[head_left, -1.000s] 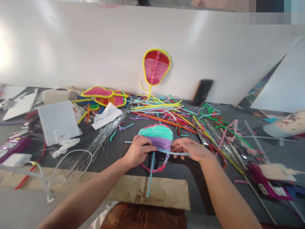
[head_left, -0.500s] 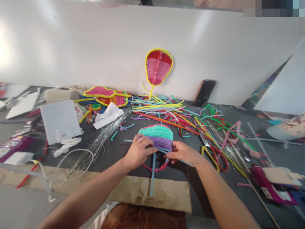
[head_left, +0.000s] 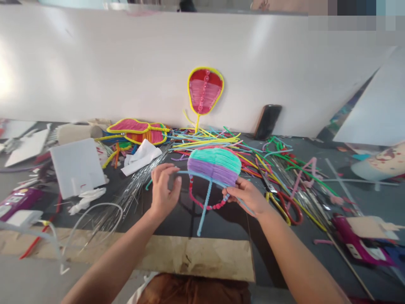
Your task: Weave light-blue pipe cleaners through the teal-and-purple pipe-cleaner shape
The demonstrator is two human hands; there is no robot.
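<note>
A fan-shaped pipe-cleaner piece (head_left: 215, 162), teal above and purple below, is held up over the dark table. Its lower rim is a pink-and-red twisted loop (head_left: 198, 202), and a light blue twisted stem (head_left: 204, 211) hangs down from the middle. Along the purple edge runs a light blue pipe cleaner (head_left: 196, 173). My right hand (head_left: 245, 195) grips the piece's lower right corner, with the blue pipe cleaner's right end passing by its fingers. My left hand (head_left: 166, 188) is at that pipe cleaner's left end, thumb and fingers apart, fingertips close to or touching it.
A finished pink-and-red fan with yellow rim (head_left: 205, 90) stands behind. Loose pipe cleaners (head_left: 211, 141) lie in front of it. Scissors (head_left: 287, 207) and a purple tool (head_left: 360, 240) are to the right, a phone (head_left: 268, 121) behind. Silver wires (head_left: 136, 185) lie left.
The fan-shaped piece has been raised and turned slightly, showing more of its face. My left hand has come off its purple part and moved left. My right hand still holds the right corner.
</note>
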